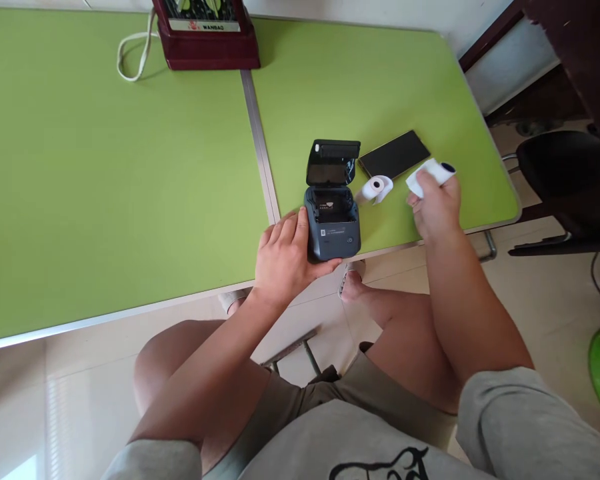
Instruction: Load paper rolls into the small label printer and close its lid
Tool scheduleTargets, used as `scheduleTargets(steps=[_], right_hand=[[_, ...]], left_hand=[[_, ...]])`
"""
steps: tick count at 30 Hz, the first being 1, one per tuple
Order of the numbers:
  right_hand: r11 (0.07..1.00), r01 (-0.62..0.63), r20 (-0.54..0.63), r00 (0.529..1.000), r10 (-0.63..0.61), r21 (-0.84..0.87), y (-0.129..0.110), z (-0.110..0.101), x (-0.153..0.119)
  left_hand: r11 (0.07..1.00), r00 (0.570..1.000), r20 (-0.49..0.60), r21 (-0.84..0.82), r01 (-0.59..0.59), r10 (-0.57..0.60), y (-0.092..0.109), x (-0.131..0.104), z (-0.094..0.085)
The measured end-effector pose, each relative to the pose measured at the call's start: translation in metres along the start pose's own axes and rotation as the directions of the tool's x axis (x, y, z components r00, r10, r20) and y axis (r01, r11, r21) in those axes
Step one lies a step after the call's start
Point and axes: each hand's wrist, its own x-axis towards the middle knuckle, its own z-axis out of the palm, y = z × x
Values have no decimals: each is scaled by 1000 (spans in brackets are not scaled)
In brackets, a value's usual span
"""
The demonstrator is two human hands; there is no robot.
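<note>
On your table (130, 187): a dark phone (396, 155) lies flat; maroon appliance (210, 52) at the far edge, white cord (119, 60) beside it. Black chair (560, 173) to your right.

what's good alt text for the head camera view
A person's left hand rests against a small dark device with its lid raised, while the right hand holds a white roll. Nearby on the green table lie a second white roll and a black phone.

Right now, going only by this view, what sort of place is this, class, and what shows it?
Probably a room in a home, though a small shop is possible: there is a plain green-topped table, a pale tiled floor and the person's casual shorts.
</note>
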Motion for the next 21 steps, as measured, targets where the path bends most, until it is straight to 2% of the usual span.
scheduleTargets(steps=[4, 8, 11, 14, 16, 17, 19, 21], right_hand=[[955, 161, 16, 987, -162, -249, 15, -6, -2], [764, 422, 141, 902, -408, -488, 22, -16, 6], [707, 461, 235, 886, -400, -536, 32, -22, 13], [720, 431, 276, 902, -332, -543, 40, -28, 16], [723, 454, 272, 891, -364, -521, 39, -30, 15], [709, 493, 266, 870, -415, -505, 35, -30, 12], [645, 600, 282, 797, -534, -473, 23, -26, 3], [569, 692, 363, 720, -592, -444, 9, -14, -12]], left_hand=[[999, 999, -35, 25, -22, 23, 0, -1, 1], [1000, 999, -42, 16, -13, 13, 0, -1, 2], [1000, 1000, -30, -1, -1, 1, -1, -1, 2], [1000, 1000, -21, -6, 3, -3, -2, -1, 2], [1000, 1000, -24, -1, -2, 2, -2, -1, 2], [1000, 1000, -27, 1, -5, 5, -2, -1, 2], [1000, 999, -31, -1, -10, 10, -1, -1, 1], [1000, 1000, -27, -5, -15, 14, -1, -1, 1]])
